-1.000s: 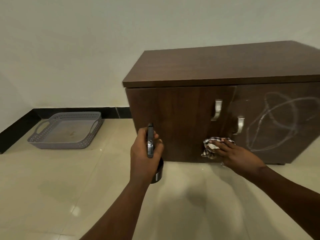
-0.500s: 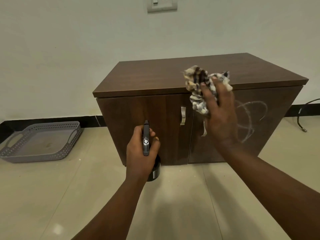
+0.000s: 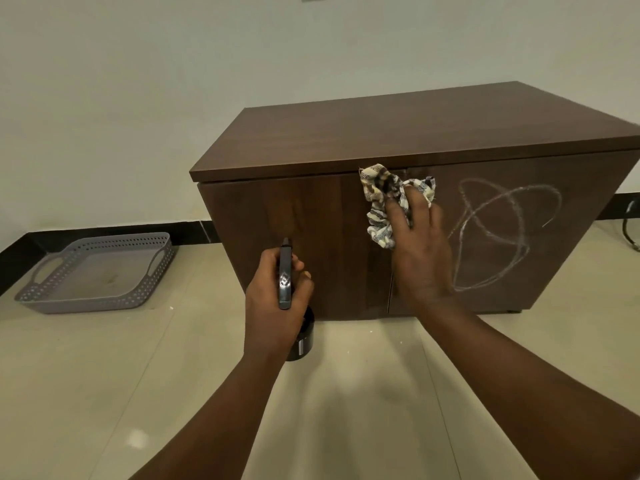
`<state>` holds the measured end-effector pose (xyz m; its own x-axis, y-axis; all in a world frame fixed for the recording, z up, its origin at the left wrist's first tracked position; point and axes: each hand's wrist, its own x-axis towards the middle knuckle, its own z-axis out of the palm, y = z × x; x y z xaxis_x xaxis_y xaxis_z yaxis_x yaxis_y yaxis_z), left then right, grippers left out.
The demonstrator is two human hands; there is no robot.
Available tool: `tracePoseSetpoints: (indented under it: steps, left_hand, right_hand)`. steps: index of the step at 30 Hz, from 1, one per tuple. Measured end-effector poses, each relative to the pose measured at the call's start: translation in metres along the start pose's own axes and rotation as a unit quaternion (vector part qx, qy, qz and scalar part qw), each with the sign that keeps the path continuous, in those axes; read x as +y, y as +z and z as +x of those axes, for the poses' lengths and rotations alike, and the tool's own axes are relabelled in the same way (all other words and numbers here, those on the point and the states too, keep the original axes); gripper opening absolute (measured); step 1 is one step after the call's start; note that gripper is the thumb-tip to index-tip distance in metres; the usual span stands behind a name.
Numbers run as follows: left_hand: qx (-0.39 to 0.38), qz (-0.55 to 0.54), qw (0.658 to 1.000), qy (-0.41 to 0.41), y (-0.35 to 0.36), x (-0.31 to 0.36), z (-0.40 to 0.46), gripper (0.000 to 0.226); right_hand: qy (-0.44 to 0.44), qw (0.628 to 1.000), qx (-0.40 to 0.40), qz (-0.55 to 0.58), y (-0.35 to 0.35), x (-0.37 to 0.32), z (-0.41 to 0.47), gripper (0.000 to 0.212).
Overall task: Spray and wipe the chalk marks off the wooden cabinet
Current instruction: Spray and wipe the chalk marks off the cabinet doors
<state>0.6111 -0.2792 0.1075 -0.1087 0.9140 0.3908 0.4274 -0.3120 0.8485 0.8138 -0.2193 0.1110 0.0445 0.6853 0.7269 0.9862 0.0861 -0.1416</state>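
A dark brown wooden cabinet (image 3: 398, 133) with two doors stands against the wall. White looping chalk marks (image 3: 498, 233) cover its right door. My right hand (image 3: 420, 251) presses a crumpled checked cloth (image 3: 384, 199) against the cabinet front near the top, where the two doors meet, left of the marks. My left hand (image 3: 273, 303) grips a black spray bottle (image 3: 285, 275) in front of the left door, nozzle towards the cabinet. The door handles are hidden behind my right hand.
A grey perforated plastic tray (image 3: 93, 271) lies on the tiled floor to the left, beside the black skirting. A dark cable (image 3: 628, 223) shows at the right edge by the wall.
My right hand lifted the cloth from low on the cabinet front up to its top edge, then settled it slightly lower. The view shifted. My left hand has kept holding the bottle.
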Motion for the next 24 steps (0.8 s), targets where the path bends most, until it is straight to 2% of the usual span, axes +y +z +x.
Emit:
tracePoseSetpoints:
  steps: [6,12,14,18,21,24]
  left_hand:
    - [-0.003,-0.004,1.0,0.003,0.007,0.008,0.003,0.021]
    - [-0.021,-0.04,0.999,0.025,0.036,0.04,0.004,0.021]
    - [-0.034,-0.059,0.997,0.028,0.049,0.053,0.003,0.021]
    - [-0.057,-0.086,0.994,0.034,0.072,0.069,0.0,0.019]
    - [-0.072,-0.093,0.992,0.035,0.092,0.073,0.001,0.021]
    - [-0.082,-0.119,0.989,0.029,0.108,0.075,-0.001,0.02]
  right_hand:
    - [-0.125,0.991,0.004,-0.041,-0.021,0.032,0.008,0.056]
    - [-0.152,0.984,-0.044,-0.082,-0.046,0.071,0.016,0.057]
    - [-0.113,0.989,-0.053,-0.076,-0.058,0.09,0.019,0.063]
    - [0.02,0.996,-0.057,-0.067,-0.075,0.128,0.02,0.075]
    - [0.133,0.99,-0.011,-0.04,-0.075,0.16,0.019,0.064]
    - [0.267,0.962,0.053,0.014,-0.07,0.188,0.023,0.051]
